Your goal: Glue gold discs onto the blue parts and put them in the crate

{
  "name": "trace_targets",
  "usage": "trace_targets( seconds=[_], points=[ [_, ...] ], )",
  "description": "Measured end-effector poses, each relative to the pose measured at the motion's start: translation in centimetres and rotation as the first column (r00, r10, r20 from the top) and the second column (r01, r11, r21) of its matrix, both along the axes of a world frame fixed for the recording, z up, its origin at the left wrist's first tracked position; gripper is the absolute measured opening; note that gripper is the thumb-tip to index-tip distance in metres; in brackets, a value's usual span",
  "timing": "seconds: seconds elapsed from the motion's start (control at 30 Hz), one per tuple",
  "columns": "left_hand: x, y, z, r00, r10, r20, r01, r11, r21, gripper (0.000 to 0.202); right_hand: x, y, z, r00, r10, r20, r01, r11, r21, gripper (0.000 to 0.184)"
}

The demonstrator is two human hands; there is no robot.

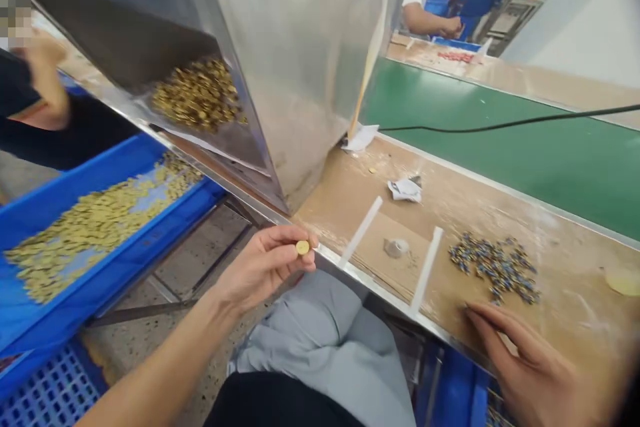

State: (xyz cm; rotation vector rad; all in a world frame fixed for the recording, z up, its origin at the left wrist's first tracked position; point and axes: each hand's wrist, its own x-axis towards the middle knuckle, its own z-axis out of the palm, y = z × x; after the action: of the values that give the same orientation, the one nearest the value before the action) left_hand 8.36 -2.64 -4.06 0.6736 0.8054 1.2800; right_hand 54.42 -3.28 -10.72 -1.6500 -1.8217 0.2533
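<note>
My left hand (273, 260) pinches a small round yellow disc (303, 248) between thumb and fingertips, just off the metal edge of the bench. On the brown bench top, my right hand (525, 353) has thumb and forefinger close together. Something dark shows at its fingertips, too small to make out. Just beyond that hand lies a loose pile of small blue, dark and brass-coloured parts (495, 265). Between two white strips (427, 271) on the bench sits a small grey cone-shaped piece (397, 248), with tiny bits scattered beside it.
A metal hood (295, 53) stands on the bench, with a heap of brass-coloured pieces (200, 95) under it. At left, a blue tray (165, 230) holds many yellow discs. Crumpled paper (405, 189) lies near a green belt (500, 127), crossed by a black cable (480, 128). Other people sit nearby.
</note>
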Motion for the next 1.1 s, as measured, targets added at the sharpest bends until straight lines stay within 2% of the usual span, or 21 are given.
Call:
trace_targets(
  seconds=[0.1, 0.2, 0.33, 0.43, 0.5, 0.63, 0.77, 1.1],
  points=[
    [2.9, 0.3, -2.0, 0.99, -0.053, 0.131, 0.06, 0.997, -0.055, 0.019, 0.2, 0.3, 0.0, 0.999, 0.041, -0.034, -0.042, 0.999, -0.034, 0.037],
    [3.9, 1.1, -3.1, 0.975, -0.098, 0.199, 0.116, 0.99, -0.08, 0.018, -0.9, 0.6, 1.1, 0.999, 0.026, -0.046, -0.026, 1.0, -0.01, 0.029],
    [4.8, 2.1, -4.4, 0.961, -0.124, 0.247, 0.156, 0.981, -0.113, 0.019, -4.3, 0.8, 3.7, 0.981, -0.044, -0.188, 0.054, 0.997, 0.047, 0.017],
    [6.2, 3.0, -5.7, 0.975, -0.091, 0.202, 0.119, 0.985, -0.127, 0.019, -7.6, 2.0, 4.9, 0.955, -0.011, -0.298, 0.051, 0.991, 0.125, 0.008],
    [7.3, 3.4, -6.3, 0.984, -0.074, 0.164, 0.094, 0.988, -0.12, 0.017, -9.5, 3.2, 5.2, 0.949, 0.024, -0.313, 0.026, 0.988, 0.154, 0.007],
    [9.0, 3.5, -7.3, 0.993, -0.027, 0.118, 0.039, 0.994, -0.098, 0.017, -11.8, 5.2, 5.2, 0.969, 0.106, -0.222, -0.063, 0.979, 0.193, 0.011],
    [9.4, 3.2, -7.9, 0.995, -0.017, 0.094, 0.022, 0.998, -0.053, 0.016, -13.0, 6.6, 4.8, 0.982, 0.164, -0.09, -0.14, 0.964, 0.227, 0.015],
    [9.2, 3.0, -8.3, 0.992, -0.073, 0.107, 0.077, 0.996, -0.033, 0.019, -14.1, 7.5, 4.2, 0.987, 0.16, 0.02, -0.161, 0.969, 0.186, 0.021]
  ],
)
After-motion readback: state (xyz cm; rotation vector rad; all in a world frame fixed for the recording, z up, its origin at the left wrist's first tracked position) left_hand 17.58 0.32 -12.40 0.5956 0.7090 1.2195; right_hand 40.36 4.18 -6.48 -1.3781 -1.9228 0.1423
